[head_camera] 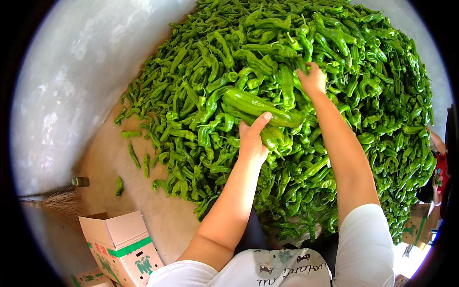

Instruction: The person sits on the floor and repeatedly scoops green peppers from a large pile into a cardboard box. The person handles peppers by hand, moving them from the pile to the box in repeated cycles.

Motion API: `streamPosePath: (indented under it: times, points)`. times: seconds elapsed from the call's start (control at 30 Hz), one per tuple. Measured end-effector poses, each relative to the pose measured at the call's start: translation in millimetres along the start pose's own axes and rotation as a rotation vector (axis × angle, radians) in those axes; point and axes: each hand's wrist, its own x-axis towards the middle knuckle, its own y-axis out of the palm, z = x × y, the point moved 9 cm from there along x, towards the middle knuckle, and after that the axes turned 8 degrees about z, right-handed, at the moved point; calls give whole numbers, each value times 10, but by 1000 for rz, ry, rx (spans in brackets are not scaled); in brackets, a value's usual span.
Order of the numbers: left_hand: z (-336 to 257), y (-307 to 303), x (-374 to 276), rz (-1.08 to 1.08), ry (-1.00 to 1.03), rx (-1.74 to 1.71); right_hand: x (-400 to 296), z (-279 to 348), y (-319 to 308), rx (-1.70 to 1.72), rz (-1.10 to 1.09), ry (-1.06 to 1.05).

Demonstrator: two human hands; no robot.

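My left hand [254, 140] is wrapped around a small bunch of long green peppers [261, 107], its thumb lying across the top one. The held bunch is above a large heap of green peppers [373, 118]. Farther up the heap and to the right, my right hand [314, 81] has its thumb and fingers around a darker, blurred green pepper [301, 65]. The lower end of that pepper is partly hidden by the fingers.
An open cardboard carton [122, 240] with green print stands at lower left. Near the pale wall [68, 89] are a twig broom [62, 202] and a small cylindrical container [80, 182]. A few loose peppers [133, 155] lie on the floor. Another person [441, 168] is at the right edge.
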Motion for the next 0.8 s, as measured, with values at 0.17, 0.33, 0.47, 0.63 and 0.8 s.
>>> streamPosePath:
  times: [0.17, 0.33, 0.47, 0.63, 0.8]
  points:
    - [-132, 261, -91, 262, -71, -123, -727, 384, -1153, 285, -147, -236]
    - [263, 640, -215, 491, -240, 93, -1304, 582, -1780, 777, 161, -291]
    - [751, 976, -547, 551, -411, 177, -1739, 436, -1316, 1111, 348, 8]
    - [1234, 1307, -1139, 571, -601, 139, -2163, -218, -1663, 722, 39, 137]
    - [1657, 1474, -1698, 541, -651, 165, -3166, -332, -2017, 849, 350, 44]
